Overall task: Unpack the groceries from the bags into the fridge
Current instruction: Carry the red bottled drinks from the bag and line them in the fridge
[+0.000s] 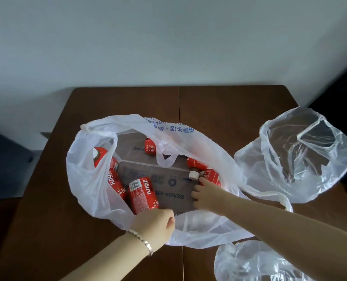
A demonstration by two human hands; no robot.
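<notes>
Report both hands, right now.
Left hand: curled round the near end of a red plastic juice bottle.
Right hand: inside the white plastic bag, fingers curled; whether it holds anything cannot be told.

A brown wooden table (229, 110), a seam running down its middle, stands against a plain pale wall (168, 37) in soft, even light; darker floor (4, 175) shows left.

One head-worn camera is looking forward and steeply down at the brown tabletop (229, 102) from above its near edge, sitting close. It is facing the white wall (168, 37) standing behind the tabletop's far edge.
</notes>
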